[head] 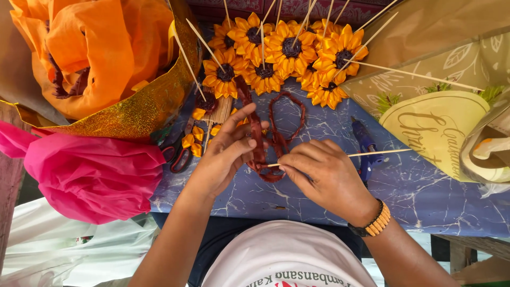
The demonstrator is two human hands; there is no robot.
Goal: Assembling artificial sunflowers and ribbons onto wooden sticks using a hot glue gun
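Observation:
My left hand (pixel 229 151) pinches a dark red braided ribbon strip (pixel 287 119), which loops across the blue marbled table (pixel 425 191). My right hand (pixel 324 172) grips a thin wooden stick (pixel 380 152) whose near end meets the ribbon between both hands. The ribbon coils around that stick end, partly hidden by my fingers. A beaded orange wristband sits on my right wrist.
Several yellow fabric sunflowers on sticks (pixel 287 50) lie at the table's far side. A blue glue gun (pixel 366 146) rests right of my hand. Red-handled scissors (pixel 178 157), a gold-wrapped orange bundle (pixel 101 58), pink tissue (pixel 90 172) and patterned wrapping paper (pixel 441 122) surround the work.

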